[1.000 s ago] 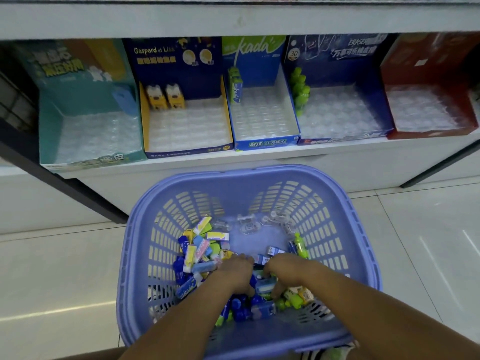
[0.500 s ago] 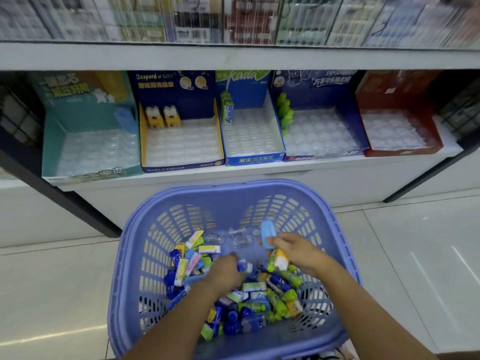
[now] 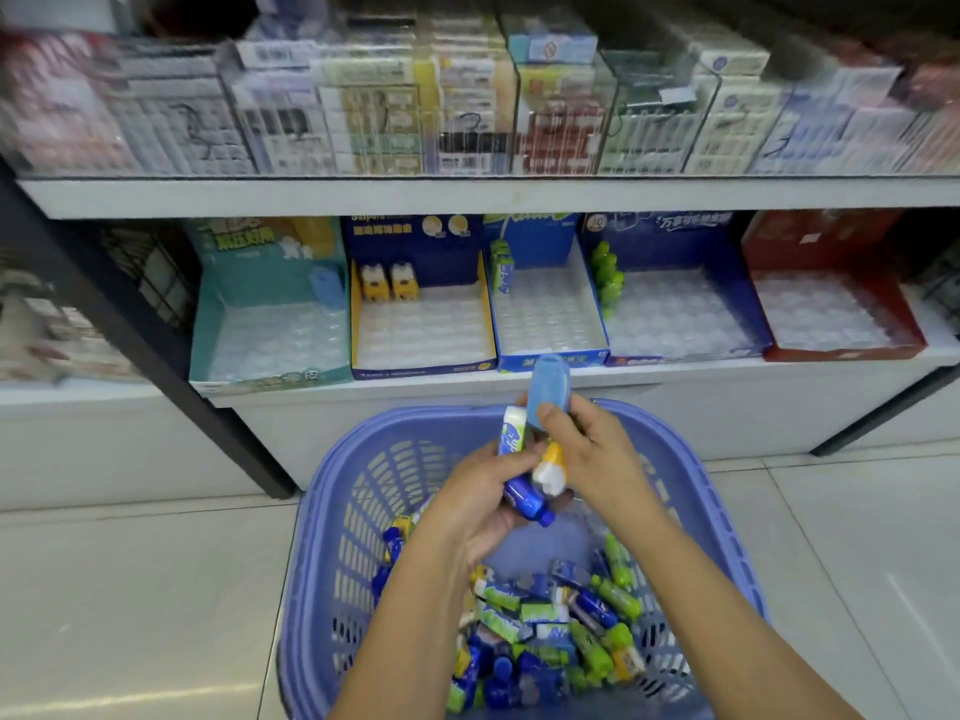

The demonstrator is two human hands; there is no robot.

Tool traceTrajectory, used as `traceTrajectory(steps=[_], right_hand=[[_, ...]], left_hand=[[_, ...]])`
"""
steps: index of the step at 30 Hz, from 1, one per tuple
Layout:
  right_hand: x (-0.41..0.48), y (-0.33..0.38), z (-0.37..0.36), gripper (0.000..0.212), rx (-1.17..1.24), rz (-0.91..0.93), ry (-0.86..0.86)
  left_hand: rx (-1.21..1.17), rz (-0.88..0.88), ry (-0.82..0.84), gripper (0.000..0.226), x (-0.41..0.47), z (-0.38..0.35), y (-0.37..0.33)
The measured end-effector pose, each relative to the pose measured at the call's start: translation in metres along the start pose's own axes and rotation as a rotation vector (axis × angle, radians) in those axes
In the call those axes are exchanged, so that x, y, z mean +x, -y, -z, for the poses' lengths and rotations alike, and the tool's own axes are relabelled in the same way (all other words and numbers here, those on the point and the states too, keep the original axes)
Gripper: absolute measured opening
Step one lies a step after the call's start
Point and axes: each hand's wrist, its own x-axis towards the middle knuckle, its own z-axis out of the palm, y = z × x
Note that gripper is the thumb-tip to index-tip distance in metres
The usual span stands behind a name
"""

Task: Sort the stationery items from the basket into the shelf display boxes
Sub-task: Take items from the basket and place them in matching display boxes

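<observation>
Above lilac plastic basket [image 3: 358, 491], gripping dark-blue tube [image 3: 522, 498] in left hand [image 3: 478, 493], pale-blue oblong case [image 3: 548, 387] in right hand [image 3: 592, 454]; next, likely teal cardboard box [image 3: 207, 330] up-left.

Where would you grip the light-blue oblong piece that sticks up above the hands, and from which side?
Probably its bare upper half, pinched across the flat faces from above. The light-blue piece stands nearly upright, its lower end under the thumb of the right hand, and the left hand grips a blue-and-white box close beside it.
</observation>
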Motion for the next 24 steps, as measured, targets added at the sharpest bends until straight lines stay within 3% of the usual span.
traceTrajectory(steps=[7,12,17,24], right_hand=[[0.013,0.041,-0.049,0.017,-0.027,0.129,0.121],[0.023,0.065,-0.083,0.033,-0.092,0.21,0.215],[0.037,0.079,-0.11,0.026,-0.125,0.131,0.239],[0.045,0.078,-0.127,0.031,-0.142,0.097,0.163]], left_hand=[[0.038,-0.146,-0.033,0.035,-0.046,0.021,-0.045],[0.045,-0.256,-0.058,0.031,-0.063,0.038,-0.07],[-0.035,-0.316,-0.169,0.003,-0.063,0.052,-0.078],[0.027,-0.4,-0.106,0.031,-0.058,0.058,-0.079]])
